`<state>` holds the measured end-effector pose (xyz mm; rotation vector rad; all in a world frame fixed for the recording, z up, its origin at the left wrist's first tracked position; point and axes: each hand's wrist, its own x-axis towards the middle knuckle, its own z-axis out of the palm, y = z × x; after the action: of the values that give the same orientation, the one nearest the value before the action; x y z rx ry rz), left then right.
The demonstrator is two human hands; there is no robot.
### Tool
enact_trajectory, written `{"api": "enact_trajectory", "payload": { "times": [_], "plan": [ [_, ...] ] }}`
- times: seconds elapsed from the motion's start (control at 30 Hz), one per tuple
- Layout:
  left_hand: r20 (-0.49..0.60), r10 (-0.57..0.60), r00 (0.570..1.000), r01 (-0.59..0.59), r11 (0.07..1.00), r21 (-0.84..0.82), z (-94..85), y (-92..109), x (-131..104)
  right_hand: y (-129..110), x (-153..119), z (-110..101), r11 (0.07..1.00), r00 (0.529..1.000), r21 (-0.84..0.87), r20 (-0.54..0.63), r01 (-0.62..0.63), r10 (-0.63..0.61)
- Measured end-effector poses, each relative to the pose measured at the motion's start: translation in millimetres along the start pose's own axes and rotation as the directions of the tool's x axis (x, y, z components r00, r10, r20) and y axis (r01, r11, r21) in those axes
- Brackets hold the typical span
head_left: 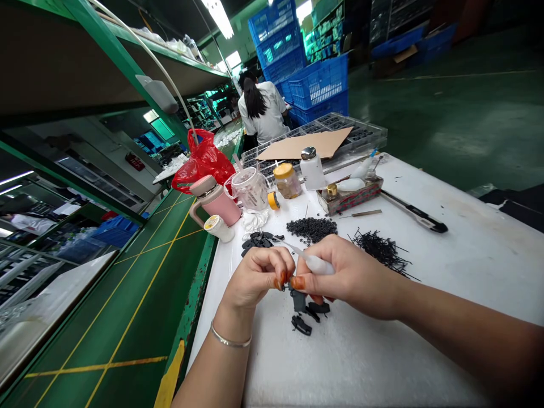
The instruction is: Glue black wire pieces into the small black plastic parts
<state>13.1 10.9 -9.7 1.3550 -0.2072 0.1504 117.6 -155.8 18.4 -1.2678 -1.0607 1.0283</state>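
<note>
My left hand [264,274] is closed in a pinch, its fingertips meeting those of my right hand. A tiny dark piece shows at the fingertips, too small and covered to name. In my right hand [355,276] lies a small white squeeze bottle [319,266] with a thin tapered tip, held between thumb and fingers. Its tip points up and left, over the left hand. Just below the hands, several black molded plastic parts [301,324] rest on the white tabletop [340,362]. More dark parts [259,241] are heaped beyond my left hand.
Behind the hands lie a pile of small black rings [312,228] and a pile of thin black rods [382,249]. A pink mug [216,201], clear pitcher [250,190], white pump bottle [312,170], tool box [352,195] and utility knife [414,211] stand farther back. A green conveyor [140,294] runs left.
</note>
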Motion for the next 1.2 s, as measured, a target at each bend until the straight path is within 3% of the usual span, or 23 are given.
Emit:
{"api": "enact_trajectory", "payload": {
  "times": [0.4, 0.67, 1.0, 1.1, 1.2],
  "plan": [
    [-0.007, -0.05, 0.999, 0.05, 0.992, 0.115, -4.7, 3, -2, 1, 3, -5, 0.995, 0.998, -0.076, -0.003, -0.07, 0.07],
    [-0.013, 0.027, 1.0, -0.025, 0.985, 0.171, -4.4, 4, -1, 4, 6, -4, 0.999, 0.999, -0.002, -0.011, -0.048, 0.048],
    [-0.175, -0.007, 0.984, 0.022, 0.996, 0.082, -2.7, 1, 4, 10, 9, -7, 0.998, 0.994, -0.034, -0.098, -0.058, 0.054],
    [-0.307, -0.035, 0.951, 0.054, 0.997, 0.054, -2.7, 2, 5, 6, 10, -18, 0.992, 0.995, -0.086, -0.061, -0.088, 0.083],
    [-0.448, -0.022, 0.894, 0.05, 0.998, 0.049, -6.0, 4, 5, 0, 9, -34, 0.937, 0.98, -0.315, 0.069, -0.154, 0.185]
  ]
}}
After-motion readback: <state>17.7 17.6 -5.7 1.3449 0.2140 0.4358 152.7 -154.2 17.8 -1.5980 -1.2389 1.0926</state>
